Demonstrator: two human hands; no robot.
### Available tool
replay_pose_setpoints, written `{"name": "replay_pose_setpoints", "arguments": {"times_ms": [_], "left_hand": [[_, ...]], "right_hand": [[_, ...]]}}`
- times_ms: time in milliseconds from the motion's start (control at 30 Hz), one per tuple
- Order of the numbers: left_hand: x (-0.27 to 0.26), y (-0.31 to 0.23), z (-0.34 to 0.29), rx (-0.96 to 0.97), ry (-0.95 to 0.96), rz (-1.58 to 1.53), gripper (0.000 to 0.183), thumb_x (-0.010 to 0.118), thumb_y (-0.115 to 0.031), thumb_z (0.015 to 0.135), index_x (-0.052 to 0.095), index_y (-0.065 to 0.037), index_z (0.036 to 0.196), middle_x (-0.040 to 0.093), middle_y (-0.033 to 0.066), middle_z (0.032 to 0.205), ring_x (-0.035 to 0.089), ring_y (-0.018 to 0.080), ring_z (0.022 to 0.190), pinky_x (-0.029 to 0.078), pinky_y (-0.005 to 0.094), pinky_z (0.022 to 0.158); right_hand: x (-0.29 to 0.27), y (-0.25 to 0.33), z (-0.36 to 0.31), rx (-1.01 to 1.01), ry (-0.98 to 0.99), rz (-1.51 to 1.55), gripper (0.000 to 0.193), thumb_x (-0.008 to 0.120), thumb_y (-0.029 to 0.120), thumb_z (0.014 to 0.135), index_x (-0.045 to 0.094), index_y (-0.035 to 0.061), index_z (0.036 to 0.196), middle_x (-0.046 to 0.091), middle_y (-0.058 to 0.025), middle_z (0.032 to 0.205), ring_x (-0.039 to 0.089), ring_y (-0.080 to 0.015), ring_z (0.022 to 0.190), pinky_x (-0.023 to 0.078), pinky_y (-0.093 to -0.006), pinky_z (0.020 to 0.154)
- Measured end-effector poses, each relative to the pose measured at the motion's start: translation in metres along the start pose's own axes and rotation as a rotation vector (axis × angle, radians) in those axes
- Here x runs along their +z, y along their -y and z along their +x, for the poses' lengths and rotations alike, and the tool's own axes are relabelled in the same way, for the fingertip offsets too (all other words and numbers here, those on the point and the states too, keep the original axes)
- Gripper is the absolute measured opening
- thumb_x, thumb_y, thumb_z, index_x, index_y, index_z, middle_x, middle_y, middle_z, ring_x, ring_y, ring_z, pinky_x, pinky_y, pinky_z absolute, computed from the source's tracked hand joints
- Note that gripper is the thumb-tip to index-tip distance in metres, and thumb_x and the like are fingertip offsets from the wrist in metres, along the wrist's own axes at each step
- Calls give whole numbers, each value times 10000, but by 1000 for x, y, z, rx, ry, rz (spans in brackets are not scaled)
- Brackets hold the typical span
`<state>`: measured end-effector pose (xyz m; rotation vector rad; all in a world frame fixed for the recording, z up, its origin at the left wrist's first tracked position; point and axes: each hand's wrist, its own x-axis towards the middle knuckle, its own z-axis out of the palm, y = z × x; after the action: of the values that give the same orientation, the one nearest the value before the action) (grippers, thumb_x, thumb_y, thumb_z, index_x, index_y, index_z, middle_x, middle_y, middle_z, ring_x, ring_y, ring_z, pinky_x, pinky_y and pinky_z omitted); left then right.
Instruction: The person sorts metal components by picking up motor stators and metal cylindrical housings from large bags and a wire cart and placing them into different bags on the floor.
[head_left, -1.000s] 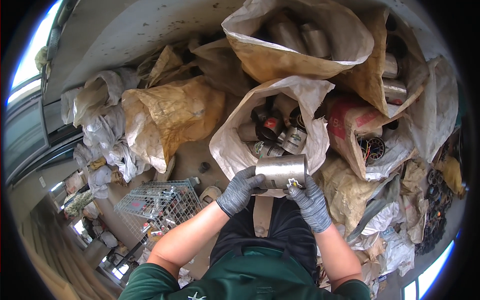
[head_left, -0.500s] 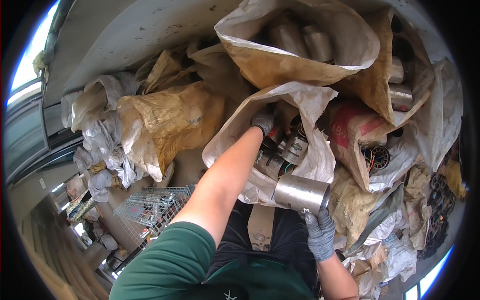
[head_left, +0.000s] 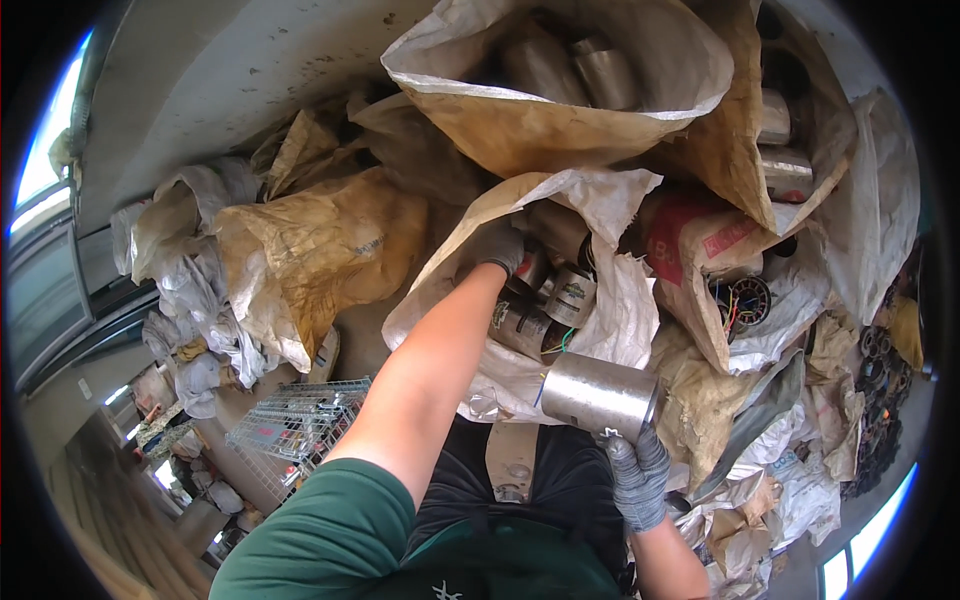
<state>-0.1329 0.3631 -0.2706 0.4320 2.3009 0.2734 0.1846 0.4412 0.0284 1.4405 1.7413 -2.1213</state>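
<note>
In the head view, reaching with the gloved left grip (head_left: 500, 248) deep into an open white sack (head_left: 515, 392), while holding a metal cylinder (head_left: 595, 395) with the gloved right grip, (head_left: 638, 470) clamped on its lower right end, just in front of the sack's mouth. Cannot tell, for the left grip, whether apart or closed, with fingers hidden inside. Seems to be mid-reach, one-handed. Probably calls for a sure hold by feel in the crowded sack, clear of the thin wires (head_left: 566, 337) to the right of the left grip, and for a steady right grip on the smooth, likely heavy cylinder. Inside the same sack, right of the left grip: a dark cylinder with a red mark (head_left: 530, 268), a labelled pale cylinder (head_left: 572, 298) and, nearer, a lying cylinder (head_left: 518, 325). Beyond the left grip, in a large sack (head_left: 560, 135): more metal cylinders (head_left: 608, 78). Well to the right, in a red-marked sack (head_left: 680, 260): a wound coil ring (head_left: 764, 300). Left of the left grip: a brown sack (head_left: 320, 240), hard to see into.
</note>
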Motion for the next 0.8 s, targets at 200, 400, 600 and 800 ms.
{"name": "replay_pose_setpoints", "arguments": {"times_ms": [200,400,600,800], "left_hand": [[-45,16,-87,-163,-64,-54,328,605,-213,854,622,40,1062,669,276,1113,618,446,1069,476,483,932],[-80,54,-183,-445,-175,-1443,245,589,-113,938,605,9,1150,652,143,1108,620,295,1076,481,428,976],[-135,23,-260,-614,174,-2056,424,440,-209,980,513,67,1293,580,223,1314,557,362,1243,401,509,1123],[-119,73,-293,-420,290,-2274,389,424,-186,919,578,18,1212,622,190,1268,580,326,1199,414,501,1109]], "right_hand": [[9,-1,5,55,-95,221,347,663,262,983,641,2,1211,716,-86,1015,684,-177,925,544,-331,852],[4,-2,7,63,-160,306,317,662,204,981,639,-17,1207,707,-73,990,692,-171,882,549,-319,848],[10,8,-6,41,-257,355,258,649,202,978,661,-10,1123,710,-107,915,699,-208,778,570,-340,756],[20,18,-28,2,-197,534,254,611,236,995,631,22,1130,684,-99,911,705,-252,748,583,-384,686]]}}
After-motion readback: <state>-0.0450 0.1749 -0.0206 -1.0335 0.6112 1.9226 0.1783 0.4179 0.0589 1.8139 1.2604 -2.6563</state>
